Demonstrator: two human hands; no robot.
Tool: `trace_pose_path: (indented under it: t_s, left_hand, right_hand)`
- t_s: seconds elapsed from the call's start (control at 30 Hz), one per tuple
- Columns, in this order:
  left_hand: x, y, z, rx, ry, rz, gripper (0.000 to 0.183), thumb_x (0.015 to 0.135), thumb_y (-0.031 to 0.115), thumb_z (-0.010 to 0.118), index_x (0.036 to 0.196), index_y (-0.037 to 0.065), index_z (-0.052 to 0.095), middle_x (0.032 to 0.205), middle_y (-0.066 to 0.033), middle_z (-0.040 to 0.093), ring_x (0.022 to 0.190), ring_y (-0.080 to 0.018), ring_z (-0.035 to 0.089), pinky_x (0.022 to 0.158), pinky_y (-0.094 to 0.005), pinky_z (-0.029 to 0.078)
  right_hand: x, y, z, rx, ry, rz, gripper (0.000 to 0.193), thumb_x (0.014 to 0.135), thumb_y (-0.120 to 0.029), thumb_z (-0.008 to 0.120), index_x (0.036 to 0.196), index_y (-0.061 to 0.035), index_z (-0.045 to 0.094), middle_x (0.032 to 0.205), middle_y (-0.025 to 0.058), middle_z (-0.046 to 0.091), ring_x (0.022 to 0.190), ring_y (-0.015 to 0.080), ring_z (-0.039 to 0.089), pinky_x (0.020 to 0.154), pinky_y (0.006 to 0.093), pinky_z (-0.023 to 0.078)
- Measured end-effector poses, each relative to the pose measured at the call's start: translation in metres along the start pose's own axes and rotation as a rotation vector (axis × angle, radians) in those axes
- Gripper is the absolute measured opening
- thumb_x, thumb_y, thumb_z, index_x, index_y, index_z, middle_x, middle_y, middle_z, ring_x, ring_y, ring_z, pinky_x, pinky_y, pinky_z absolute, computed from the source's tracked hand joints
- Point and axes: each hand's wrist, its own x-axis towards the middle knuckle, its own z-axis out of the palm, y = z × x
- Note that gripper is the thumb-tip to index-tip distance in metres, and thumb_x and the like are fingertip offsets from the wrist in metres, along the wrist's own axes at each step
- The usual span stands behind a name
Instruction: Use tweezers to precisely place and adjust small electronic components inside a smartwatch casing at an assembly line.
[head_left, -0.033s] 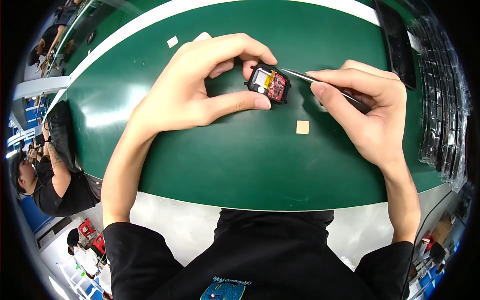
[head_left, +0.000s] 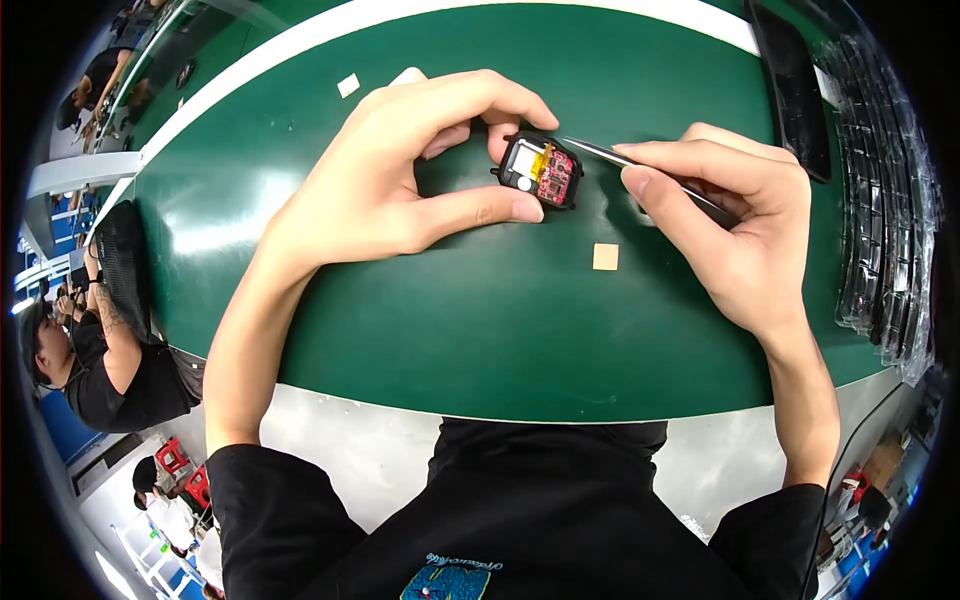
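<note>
An open smartwatch case [head_left: 538, 172] is gripped between the thumb and fingers of my left hand [head_left: 385, 180]. Inside its black shell a red circuit board, a strip of yellow tape and a pale block are visible. My right hand [head_left: 745, 205] pinches a pair of metal tweezers [head_left: 597, 151], pointing left. The tweezer tips stop just off the upper right edge of the case, apparently not touching it. Below the tweezers a small tan square [head_left: 605, 257] lies flat on the green table [head_left: 480, 330].
A small white piece [head_left: 348, 85] lies beyond my left hand. Along the right side are a black tray [head_left: 795, 90] and a stack of clear plastic trays [head_left: 880, 210]. A co-worker [head_left: 120, 360] sits to the left, near a black mesh chair back [head_left: 122, 265].
</note>
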Motion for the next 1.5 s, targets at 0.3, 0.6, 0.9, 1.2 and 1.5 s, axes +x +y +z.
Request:
trace_pose_path:
  t_s: [0.3, 0.6, 0.9, 1.2, 1.5]
  left_hand:
    - [0.000, -0.003, 0.002, 0.092, 0.002, 0.077, 0.058, 0.078, 0.020, 0.099, 0.132, 0.013, 0.081, 0.095, 0.0022, 0.068, 0.081, -0.0134, 0.049, 0.075, -0.0306, 0.037]
    - [0.002, -0.002, 0.004, 0.097, -0.009, 0.105, 0.056, 0.079, 0.019, 0.098, 0.132, 0.011, 0.080, 0.097, 0.0016, 0.068, 0.081, -0.0133, 0.052, 0.075, -0.0314, 0.037]
    - [0.002, 0.004, 0.000, 0.140, 0.007, 0.121, 0.050, 0.083, 0.024, 0.097, 0.128, 0.012, 0.077, 0.097, 0.0014, 0.069, 0.089, -0.0147, 0.065, 0.085, -0.0334, 0.039]
    - [-0.011, -0.004, -0.006, -0.051, -0.066, 0.065, 0.065, 0.088, 0.032, 0.089, 0.145, 0.009, 0.066, 0.104, -0.0014, 0.071, 0.100, -0.0187, 0.068, 0.092, -0.0376, 0.041]
    - [-0.005, -0.001, -0.008, -0.076, -0.064, 0.051, 0.070, 0.089, 0.024, 0.091, 0.152, 0.011, 0.063, 0.101, -0.0021, 0.070, 0.083, -0.0170, 0.054, 0.086, -0.0348, 0.046]
  right_hand:
    - [0.000, 0.003, 0.006, -0.091, -0.016, -0.106, 0.019, 0.093, 0.005, 0.082, 0.111, 0.0028, 0.087, 0.067, 0.0035, 0.062, 0.057, 0.0082, 0.051, 0.053, 0.0283, 0.033]
    - [-0.005, 0.007, 0.011, -0.161, 0.029, -0.265, 0.023, 0.089, 0.009, 0.082, 0.110, 0.0028, 0.086, 0.064, 0.0038, 0.057, 0.054, 0.0104, 0.049, 0.050, 0.0292, 0.033]
    - [0.005, 0.004, 0.005, -0.006, 0.102, -0.124, 0.017, 0.102, -0.001, 0.077, 0.118, 0.0021, 0.077, 0.089, 0.0061, 0.070, 0.070, 0.0075, 0.058, 0.059, 0.0247, 0.043]
    - [0.003, -0.027, 0.024, -0.194, -0.124, -0.066, 0.047, 0.080, -0.010, 0.096, 0.122, 0.0030, 0.078, 0.094, 0.0054, 0.064, 0.071, 0.0105, 0.055, 0.057, 0.0270, 0.041]
    - [0.009, -0.016, 0.030, -0.253, -0.058, -0.142, 0.039, 0.080, -0.023, 0.090, 0.111, -0.0030, 0.081, 0.093, 0.0105, 0.072, 0.080, 0.0287, 0.075, 0.070, 0.0405, 0.060]
